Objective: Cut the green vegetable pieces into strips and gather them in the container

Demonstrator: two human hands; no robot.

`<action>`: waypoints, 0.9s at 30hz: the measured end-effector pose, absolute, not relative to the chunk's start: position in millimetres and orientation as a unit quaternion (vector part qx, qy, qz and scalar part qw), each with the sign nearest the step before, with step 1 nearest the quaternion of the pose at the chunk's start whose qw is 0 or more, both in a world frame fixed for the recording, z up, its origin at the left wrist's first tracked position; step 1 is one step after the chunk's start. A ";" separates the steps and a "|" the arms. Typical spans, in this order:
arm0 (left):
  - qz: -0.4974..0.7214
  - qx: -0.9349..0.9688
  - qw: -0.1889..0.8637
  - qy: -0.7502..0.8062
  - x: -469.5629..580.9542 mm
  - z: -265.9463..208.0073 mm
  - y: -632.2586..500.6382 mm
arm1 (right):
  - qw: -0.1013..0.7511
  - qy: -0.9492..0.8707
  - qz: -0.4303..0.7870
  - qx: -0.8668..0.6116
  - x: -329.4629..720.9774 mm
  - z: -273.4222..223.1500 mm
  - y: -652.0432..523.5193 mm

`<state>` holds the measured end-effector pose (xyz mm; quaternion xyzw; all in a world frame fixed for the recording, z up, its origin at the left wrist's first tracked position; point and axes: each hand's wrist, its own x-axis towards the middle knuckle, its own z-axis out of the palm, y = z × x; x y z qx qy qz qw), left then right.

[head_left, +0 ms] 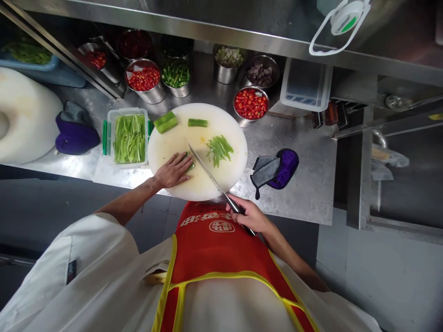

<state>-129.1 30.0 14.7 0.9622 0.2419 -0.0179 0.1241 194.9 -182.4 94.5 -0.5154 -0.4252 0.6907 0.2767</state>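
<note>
My left hand (176,169) lies on the round white cutting board (176,186) with its fingers stretched out flat. Beneath its fingertips a green vegetable piece (190,161) partly shows; the rest is covered. My right hand (251,214) is closed around the black handle of a kitchen knife (206,170). The blade slants over the board, its tip just right of my left fingertips. Thin green strips (220,150) lie in a loose pile right of the blade. Toward the board's far edge are a thick green chunk (165,122) and a smaller cut piece (197,122).
A clear container of green strips (129,138) stands left of the board. Behind are metal pots of chopped red chillies (143,79), green chillies (176,74) and more red chillies (251,104). A purple-grey cloth item (277,169) lies right. A steel shelf edge (214,30) overhangs the counter.
</note>
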 end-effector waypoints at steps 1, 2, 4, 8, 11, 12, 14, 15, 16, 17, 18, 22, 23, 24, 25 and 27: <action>-0.020 0.963 0.121 0.240 -128.9 15.2 29.9 | 0.277 -0.424 0.687 -0.521 191.2 95.2 -181.1; -0.022 0.964 0.119 0.238 -128.8 15.8 30.0 | 0.277 -0.422 0.684 -0.527 187.4 95.7 -179.7; -0.023 0.965 0.117 0.233 -129.0 16.9 31.6 | 0.268 -0.411 0.686 -0.537 180.5 95.9 -176.8; -0.026 0.970 0.118 0.209 -132.5 17.3 39.1 | 0.277 -0.383 0.687 -0.552 168.5 93.3 -172.8; -0.028 0.974 0.111 0.195 -135.9 14.9 43.3 | 0.302 -0.374 0.675 -0.560 158.2 90.1 -173.7; -0.026 0.974 0.110 0.194 -136.5 13.6 43.5 | 0.305 -0.375 0.670 -0.564 154.3 89.0 -174.7; -0.021 0.974 0.108 0.199 -136.7 11.4 42.5 | 0.306 -0.376 0.663 -0.570 146.6 86.8 -176.7; -0.018 0.973 0.109 0.203 -136.2 11.0 41.7 | 0.307 -0.374 0.664 -0.571 143.0 85.9 -177.5; -0.014 0.972 0.112 0.205 -135.6 11.3 40.9 | 0.308 -0.369 0.665 -0.571 139.8 85.6 -177.9; -0.011 0.972 0.117 0.206 -134.9 12.6 40.6 | 0.310 -0.363 0.665 -0.574 137.0 85.9 -177.9; -0.008 0.970 0.123 0.208 -134.3 15.0 41.3 | 0.306 -0.360 0.663 -0.581 134.8 87.3 -177.3; 0.032 0.953 0.138 0.267 -135.1 30.6 58.1 | 0.205 -0.441 0.583 -0.651 129.7 104.5 -168.0; 0.039 0.948 0.146 0.279 -135.7 34.3 65.3 | 0.169 -0.481 0.541 -0.669 128.7 110.5 -164.5; 0.041 0.947 0.158 0.278 -135.9 37.2 72.9 | 0.136 -0.518 0.497 -0.683 127.3 116.4 -161.0; 0.036 0.948 0.174 0.264 -135.6 39.2 80.2 | 0.109 -0.549 0.455 -0.693 125.5 121.7 -157.7; 0.014 0.955 0.208 0.211 -132.9 40.3 92.4 | 0.064 -0.586 0.397 -0.704 120.2 129.4 -152.4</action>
